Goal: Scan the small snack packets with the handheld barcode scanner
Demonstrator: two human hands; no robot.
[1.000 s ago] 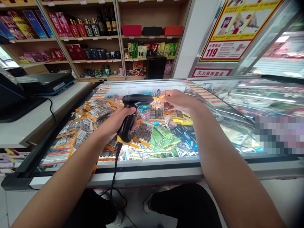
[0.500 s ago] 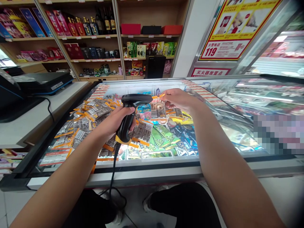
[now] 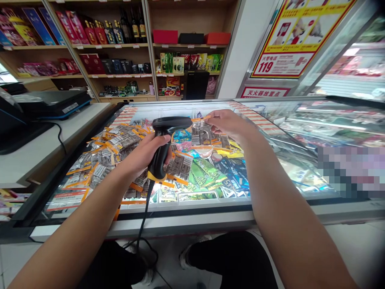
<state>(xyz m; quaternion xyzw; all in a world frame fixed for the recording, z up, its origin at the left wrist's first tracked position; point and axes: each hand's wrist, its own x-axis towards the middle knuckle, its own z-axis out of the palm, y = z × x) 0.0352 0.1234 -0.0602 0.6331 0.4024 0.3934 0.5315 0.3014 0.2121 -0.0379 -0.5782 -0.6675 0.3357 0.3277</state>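
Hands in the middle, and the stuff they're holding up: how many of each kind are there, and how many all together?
Hands: 2 (left hand, right hand)
Black scanner: 1, in the left hand
Orange-edged packet: 1, pinched at its top edge by the right hand
Total: 4
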